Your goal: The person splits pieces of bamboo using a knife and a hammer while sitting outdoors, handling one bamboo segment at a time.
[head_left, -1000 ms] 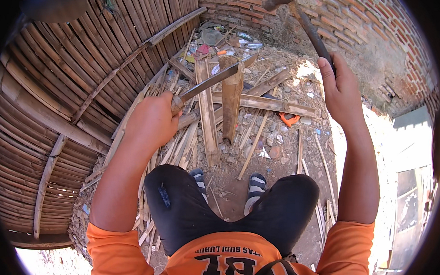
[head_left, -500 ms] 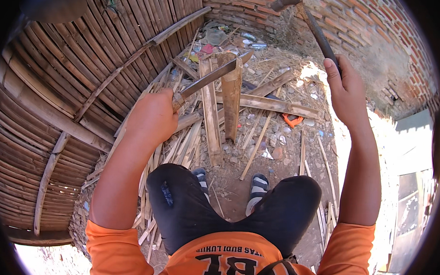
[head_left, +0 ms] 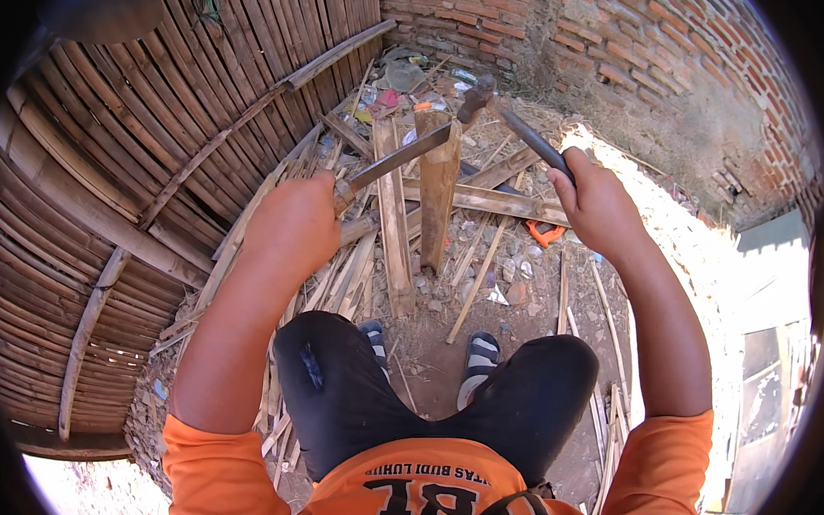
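Note:
My left hand (head_left: 293, 222) is closed round the wooden handle of a machete (head_left: 402, 157). Its blade slants up to the right and lies across the upper part of an upright split bamboo piece (head_left: 436, 190). In my right hand (head_left: 600, 202) I grip the dark shaft of a hammer (head_left: 536, 142). The hammer's head is just beyond the blade's tip, near the top of the bamboo; whether they touch I cannot tell. A second, narrower bamboo strip (head_left: 393, 220) leans upright to the left of the split piece, passing behind the blade.
Bamboo lengths (head_left: 496, 200) lie crossed behind the upright piece, next to an orange tool handle (head_left: 545, 233). Thin bamboo strips (head_left: 348, 278) and litter cover the ground. A bamboo-slat wall (head_left: 163, 122) stands left, a brick wall (head_left: 618, 65) behind and right.
The hammer has swung down from above, bringing its head close to the blade's tip. The blade's tip now sits lower, at the bamboo's side. My left hand has shifted slightly.

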{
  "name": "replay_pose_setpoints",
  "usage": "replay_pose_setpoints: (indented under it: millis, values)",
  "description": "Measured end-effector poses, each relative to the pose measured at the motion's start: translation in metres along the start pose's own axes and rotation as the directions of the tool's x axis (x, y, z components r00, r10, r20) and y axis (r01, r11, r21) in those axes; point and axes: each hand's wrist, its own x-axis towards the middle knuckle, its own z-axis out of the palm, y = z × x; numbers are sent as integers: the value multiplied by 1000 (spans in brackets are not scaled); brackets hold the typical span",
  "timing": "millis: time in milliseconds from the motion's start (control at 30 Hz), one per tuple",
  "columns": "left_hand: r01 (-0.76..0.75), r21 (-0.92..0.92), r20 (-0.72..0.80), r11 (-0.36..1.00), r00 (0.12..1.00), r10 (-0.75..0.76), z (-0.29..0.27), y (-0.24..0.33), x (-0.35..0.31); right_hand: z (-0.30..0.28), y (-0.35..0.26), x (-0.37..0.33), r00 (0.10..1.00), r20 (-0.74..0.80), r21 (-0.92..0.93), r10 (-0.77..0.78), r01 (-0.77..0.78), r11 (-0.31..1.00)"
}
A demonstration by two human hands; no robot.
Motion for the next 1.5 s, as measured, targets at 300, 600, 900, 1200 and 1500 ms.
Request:
replay_pose_setpoints:
  millis: [300,600,900,1200,1500]
  values:
    - [5,12,12,1000,1000,-5,0,7,0,-20,8,8,978,-204,260,39,15,965]
    - [0,23,33,1000,999,0,-3,7,-2,-41,11,5,956,-278,293,93,-7,956]
    - [6,20,32,1000,999,-6,-5,8,-6,-49,10,12,974,-224,219,34,16,976]
    - [-10,35,7,999,1000,9,-1,1,-6,-39,-5,-3,999,-34,75,24,-21,997]
    - [-17,51,34,999,999,15,-9,8,-7,-6,5,-10,997,80,-47,21,-17,999]
